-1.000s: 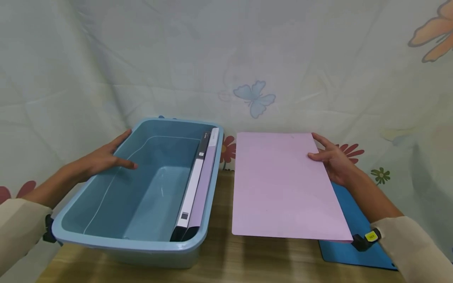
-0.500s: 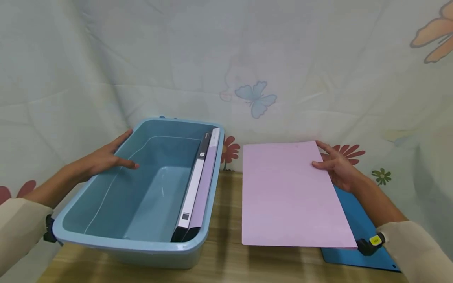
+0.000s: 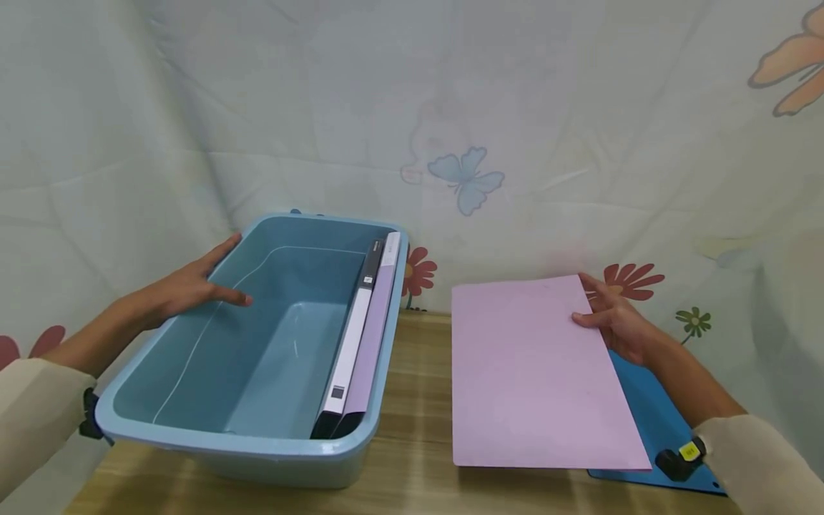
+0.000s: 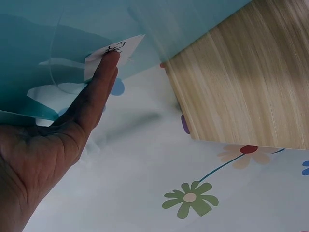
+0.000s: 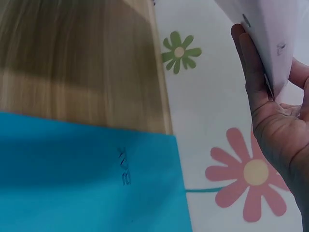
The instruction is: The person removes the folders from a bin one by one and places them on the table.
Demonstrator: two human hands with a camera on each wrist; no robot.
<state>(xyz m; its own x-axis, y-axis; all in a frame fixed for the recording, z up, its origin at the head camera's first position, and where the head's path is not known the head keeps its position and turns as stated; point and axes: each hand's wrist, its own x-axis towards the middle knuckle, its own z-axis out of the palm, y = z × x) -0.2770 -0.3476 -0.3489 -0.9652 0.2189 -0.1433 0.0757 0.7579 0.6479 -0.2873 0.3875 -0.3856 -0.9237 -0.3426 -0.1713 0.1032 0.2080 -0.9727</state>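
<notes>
My left hand holds the left wall of a light blue plastic tub, thumb inside and fingers outside. In the left wrist view those fingers lie along the outer wall, over a white label. Inside the tub, against its right wall, two file boxes stand on edge: one with a white-and-black spine and one with a purple spine. My right hand pinches a pink folder by its right edge, thumb on top, fingers beneath. The folder overlaps a blue folder lying on the table.
The wooden table shows between the tub and the pink folder. Behind it hangs a pale curtain printed with flowers and butterflies. The tub's far end is close to the curtain.
My right hand has lowered the pink folder toward the table and shifted it slightly right, over the blue folder. The left hand and the tub have stayed in place.
</notes>
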